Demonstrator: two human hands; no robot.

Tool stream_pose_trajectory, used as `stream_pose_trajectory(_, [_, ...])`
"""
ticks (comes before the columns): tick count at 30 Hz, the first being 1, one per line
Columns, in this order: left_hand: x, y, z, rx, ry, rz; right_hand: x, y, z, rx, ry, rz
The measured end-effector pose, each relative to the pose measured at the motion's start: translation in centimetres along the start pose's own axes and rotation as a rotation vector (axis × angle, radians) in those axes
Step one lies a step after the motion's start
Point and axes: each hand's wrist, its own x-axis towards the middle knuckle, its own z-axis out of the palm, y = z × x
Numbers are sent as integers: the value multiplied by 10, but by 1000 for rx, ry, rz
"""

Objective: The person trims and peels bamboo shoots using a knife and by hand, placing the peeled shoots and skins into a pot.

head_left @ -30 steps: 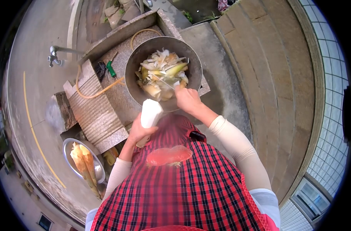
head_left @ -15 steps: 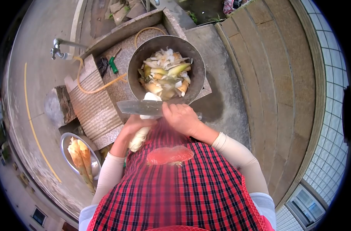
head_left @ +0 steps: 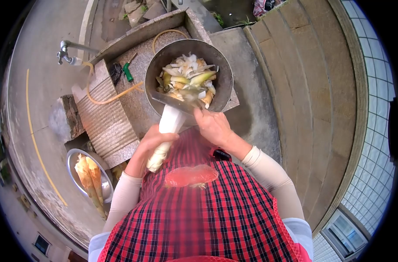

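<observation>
Just above the checked apron (head_left: 207,205), near the middle of the frame, a pale peeled shoot (head_left: 172,121) is held by the left hand (head_left: 152,140), whose fingers are wrapped around its lower part. Its long axis is slanted, narrow end to the lower left, broad white end to the upper right by the pot's near rim. A knife (head_left: 175,104) is gripped in the right hand (head_left: 214,127), its blade laid crosswise at the broad end, to which this hand is the nearer; whether the edge is touching cannot be told, as the blade is blurred. At lower left, unpeeled shoots (head_left: 94,177) are held in a metal basin (head_left: 106,177), leaning over its rim. Beyond the hands, peelings (head_left: 201,78) are heaped inside the deep pot (head_left: 224,76), which is set on a stone trough (head_left: 132,107). Toward the upper left, a hose (head_left: 109,104) is joined to a tap (head_left: 66,56).
</observation>
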Motion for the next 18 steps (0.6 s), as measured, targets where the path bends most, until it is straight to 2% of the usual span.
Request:
stream_pose_trajectory(5, [-5, 1, 10, -49, 17, 123, 2, -17, -5, -105, 81, -219])
stream_pose_trajectory(7, [-5, 2, 12, -41, 50, 149, 4, -15, -2, -197, 40, -209])
stream_pose_trajectory(8, [-3, 1, 6, -20, 14, 44, 5, -13, 1, -243, 17, -205])
stream_pose_trajectory(9, [-1, -3, 1, 1, -25, -63, 10, -1, 12, -259, 23, -86])
stream_pose_trajectory(10, [-1, -7, 4, 49, -11, -23, 11, 26, 26, -249, -63, -5])
stream_pose_trajectory(11, [-7, -7, 11, -46, 1, -4, 14, 47, 32, -240, -141, 74])
stream_pose_trajectory(14, [-7, -22, 5, -236, -40, -90, 4, 21, 10, -120, -16, 142])
stream_pose_trajectory(16, [3, -20, 0, -300, -65, -163, -4, -4, 13, -3, 126, 40])
stream_pose_trajectory(18, [6, -23, 3, -415, -87, -89, -11, -26, 14, -10, 158, -81])
